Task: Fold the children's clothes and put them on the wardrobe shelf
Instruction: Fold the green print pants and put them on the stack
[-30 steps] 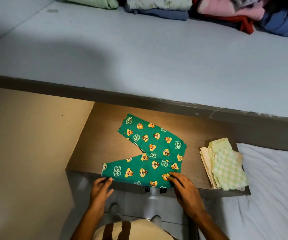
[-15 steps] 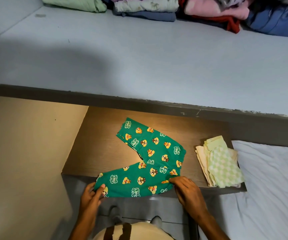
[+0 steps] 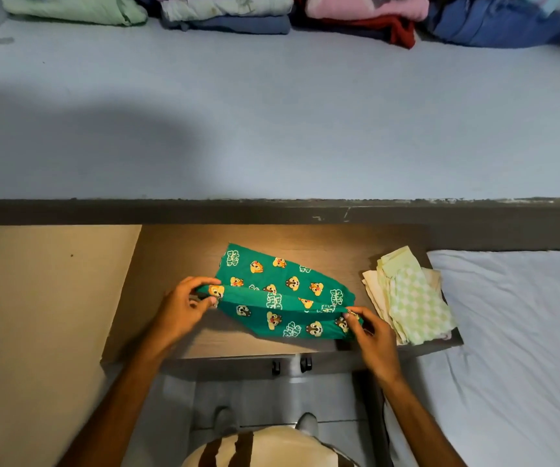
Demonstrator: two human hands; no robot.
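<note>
— What is the person wearing?
— A cream top [image 3: 272, 449] with dark brown stripes; both forearms bare, no sleeves showing.
— And on the feet?
— Pale socks [image 3: 307, 423], seemingly; too blurred to confirm.

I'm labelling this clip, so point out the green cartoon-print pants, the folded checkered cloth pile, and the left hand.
green pants [image 3: 282, 294]: head view, middle of the fabric.
checkered cloth pile [image 3: 413, 305]: head view, top checkered piece.
left hand [image 3: 184, 308]: head view, back of the hand.

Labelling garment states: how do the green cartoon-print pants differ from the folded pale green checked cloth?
The green cartoon-print pants are mid-fold, pinched by the left hand and right hand; the folded pale green checked cloth lies untouched on a cream stack. Pants are dark and patterned, cloth pale. Both are on the brown wooden surface.
</note>
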